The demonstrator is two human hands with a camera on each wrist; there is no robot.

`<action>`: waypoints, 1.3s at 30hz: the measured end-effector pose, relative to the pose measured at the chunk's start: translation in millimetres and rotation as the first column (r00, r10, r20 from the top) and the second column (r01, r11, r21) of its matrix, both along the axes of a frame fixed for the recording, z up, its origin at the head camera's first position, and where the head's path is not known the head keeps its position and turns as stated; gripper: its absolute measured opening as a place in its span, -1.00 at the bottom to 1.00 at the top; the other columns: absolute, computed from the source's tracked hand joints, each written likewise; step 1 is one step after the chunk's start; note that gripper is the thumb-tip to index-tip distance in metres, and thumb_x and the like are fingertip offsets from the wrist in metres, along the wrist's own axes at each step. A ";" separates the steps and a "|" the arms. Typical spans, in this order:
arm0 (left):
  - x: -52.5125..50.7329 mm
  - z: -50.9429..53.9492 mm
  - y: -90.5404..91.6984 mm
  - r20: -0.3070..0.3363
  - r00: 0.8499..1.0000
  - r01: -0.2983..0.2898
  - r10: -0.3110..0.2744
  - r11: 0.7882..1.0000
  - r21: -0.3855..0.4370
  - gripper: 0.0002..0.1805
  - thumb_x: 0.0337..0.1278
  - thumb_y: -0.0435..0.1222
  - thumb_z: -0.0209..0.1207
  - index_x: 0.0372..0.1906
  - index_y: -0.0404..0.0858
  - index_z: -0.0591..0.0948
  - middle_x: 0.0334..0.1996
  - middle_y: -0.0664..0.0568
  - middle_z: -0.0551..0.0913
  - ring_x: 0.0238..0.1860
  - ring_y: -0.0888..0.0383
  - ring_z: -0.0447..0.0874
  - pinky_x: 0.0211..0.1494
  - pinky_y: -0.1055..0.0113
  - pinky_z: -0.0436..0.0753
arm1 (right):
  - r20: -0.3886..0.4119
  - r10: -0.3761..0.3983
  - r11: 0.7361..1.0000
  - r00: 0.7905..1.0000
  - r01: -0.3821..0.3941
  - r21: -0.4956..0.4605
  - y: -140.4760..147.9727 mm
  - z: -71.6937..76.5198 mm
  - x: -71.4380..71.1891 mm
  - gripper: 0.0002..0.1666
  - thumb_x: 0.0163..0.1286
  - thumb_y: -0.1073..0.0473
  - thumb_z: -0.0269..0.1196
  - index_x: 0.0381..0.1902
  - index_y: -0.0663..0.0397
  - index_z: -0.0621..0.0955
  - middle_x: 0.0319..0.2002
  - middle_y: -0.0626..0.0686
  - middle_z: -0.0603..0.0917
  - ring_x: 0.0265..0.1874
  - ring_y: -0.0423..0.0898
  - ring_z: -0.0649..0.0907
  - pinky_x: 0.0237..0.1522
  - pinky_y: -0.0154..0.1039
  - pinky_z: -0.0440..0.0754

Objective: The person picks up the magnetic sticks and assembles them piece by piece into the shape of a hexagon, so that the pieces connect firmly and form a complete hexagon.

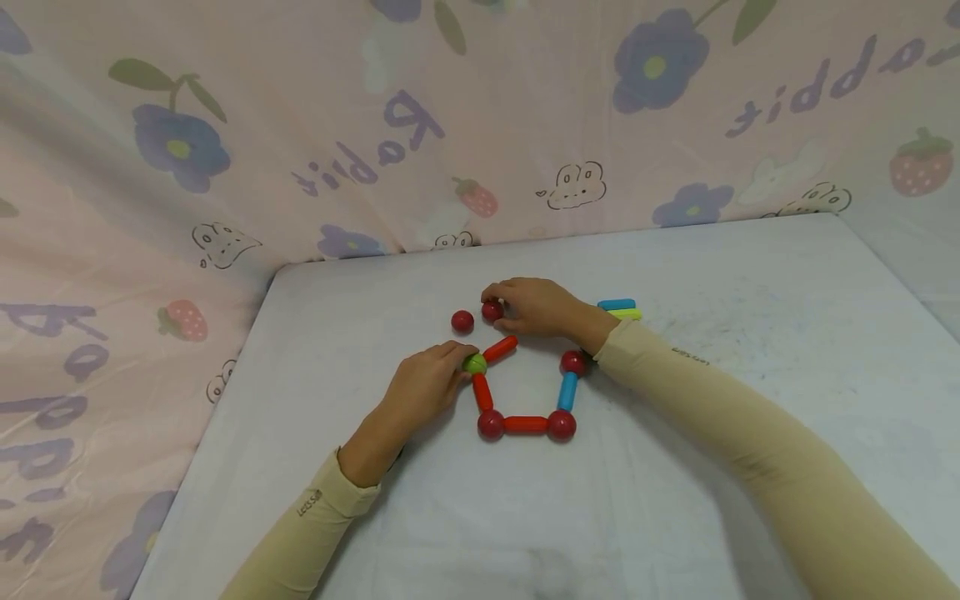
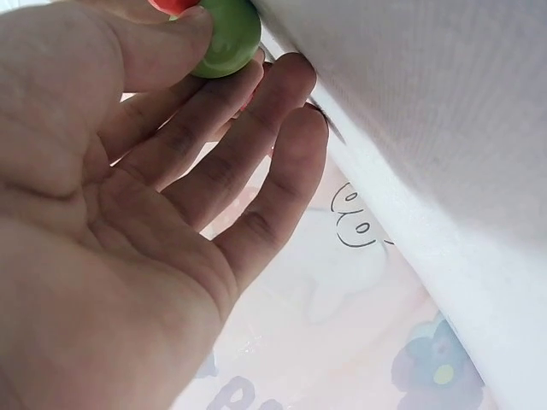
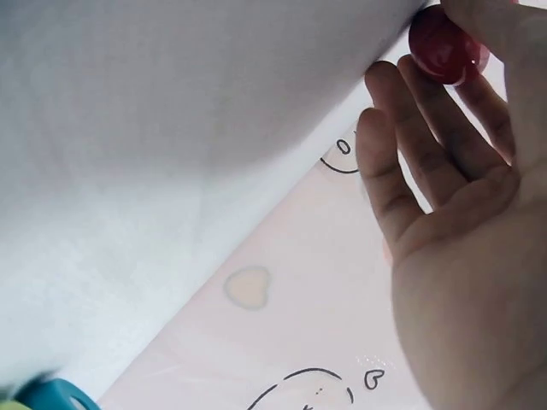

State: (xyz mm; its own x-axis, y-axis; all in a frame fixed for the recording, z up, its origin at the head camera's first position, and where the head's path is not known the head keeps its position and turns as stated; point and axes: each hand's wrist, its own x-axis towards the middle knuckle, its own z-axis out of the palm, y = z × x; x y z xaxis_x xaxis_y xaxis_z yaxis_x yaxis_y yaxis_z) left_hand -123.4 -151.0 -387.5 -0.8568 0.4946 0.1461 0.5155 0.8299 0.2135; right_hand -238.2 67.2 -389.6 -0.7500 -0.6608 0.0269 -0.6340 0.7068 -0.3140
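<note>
My left hand [image 1: 426,385] pinches a green ball [image 1: 475,364] between thumb and fingers; the left wrist view shows the same green ball [image 2: 229,38] under the thumb. From that ball one red rod [image 1: 501,348] points up and right with a free end, and another red rod [image 1: 482,392] runs down to a dark red ball [image 1: 491,425]. A red rod [image 1: 526,426] joins it to a second ball [image 1: 562,426], and a blue rod [image 1: 567,392] leads up to a third [image 1: 573,362]. My right hand [image 1: 538,307] grips a loose dark red ball [image 1: 492,312] beyond this unclosed outline.
Another dark red ball [image 1: 462,322] lies left of my right hand. A blue rod [image 1: 617,304] and a yellow-green rod [image 1: 626,314] lie side by side behind the right wrist. The white table [image 1: 450,517] meets a patterned curtain [image 1: 510,108] at the back and left.
</note>
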 end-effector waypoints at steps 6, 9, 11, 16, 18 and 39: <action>-0.5 -0.5 0.1 0.000 1.000 0.005 -0.005 1.000 0.005 -0.60 0.19 -0.31 0.33 0.14 -0.21 0.62 0.00 0.02 0.72 -0.05 0.09 0.73 0.04 0.18 0.71 | -0.003 -0.029 1.000 1.000 0.029 0.004 3.1 -1.6 0.4 -0.44 0.32 -0.03 0.36 0.24 -0.12 0.51 0.13 0.01 0.67 0.07 -0.05 0.64 0.20 -0.09 0.62; -0.6 -0.8 0.3 0.000 1.000 0.008 -0.008 1.000 0.002 -0.60 0.20 -0.31 0.32 0.15 -0.21 0.62 0.01 0.02 0.72 -0.05 0.09 0.73 0.04 0.18 0.72 | -0.020 -0.020 1.000 1.000 0.020 0.016 5.4 -4.2 -0.3 -0.44 0.33 -0.05 0.35 0.24 -0.10 0.51 0.13 0.02 0.66 0.09 -0.05 0.63 0.20 -0.11 0.62; -0.4 -0.7 0.8 0.002 1.000 0.006 -0.006 1.000 -0.002 -0.60 0.20 -0.31 0.33 0.15 -0.21 0.62 0.01 0.02 0.72 -0.04 0.10 0.72 0.04 0.19 0.71 | -0.031 -0.014 1.000 0.999 0.015 0.021 6.8 -5.5 -0.5 -0.44 0.33 -0.05 0.35 0.25 -0.09 0.51 0.14 0.02 0.64 0.11 -0.05 0.61 0.19 -0.11 0.62; -0.3 -0.2 2.1 0.007 1.000 -0.001 0.001 1.000 -0.004 -0.60 0.20 -0.30 0.33 0.15 -0.20 0.61 0.01 0.03 0.72 -0.04 0.10 0.72 0.05 0.19 0.71 | -0.049 -0.011 1.000 0.999 0.012 0.015 10.7 -4.8 0.7 -0.42 0.32 -0.05 0.36 0.26 -0.09 0.52 0.16 0.02 0.63 0.15 -0.03 0.59 0.20 -0.09 0.62; -0.3 0.2 2.4 0.007 1.000 -0.001 0.001 1.000 -0.002 -0.59 0.20 -0.30 0.33 0.16 -0.20 0.61 0.02 0.03 0.72 -0.04 0.10 0.72 0.05 0.19 0.71 | -0.062 -0.007 1.000 0.998 0.009 0.018 12.3 -4.4 1.2 -0.41 0.31 -0.05 0.36 0.27 -0.10 0.52 0.18 0.02 0.63 0.18 -0.03 0.59 0.21 -0.09 0.61; 1.4 1.2 2.2 0.001 1.000 -0.020 0.020 1.000 -0.001 -0.61 0.17 -0.30 0.35 0.12 -0.22 0.63 -0.05 0.02 0.73 -0.11 0.11 0.73 -0.01 0.21 0.73 | -0.026 -0.080 0.993 0.996 0.078 -0.083 30.6 -3.2 20.7 -0.43 0.31 -0.11 0.36 0.23 -0.12 0.55 0.10 0.01 0.67 0.09 -0.04 0.62 0.11 -0.08 0.67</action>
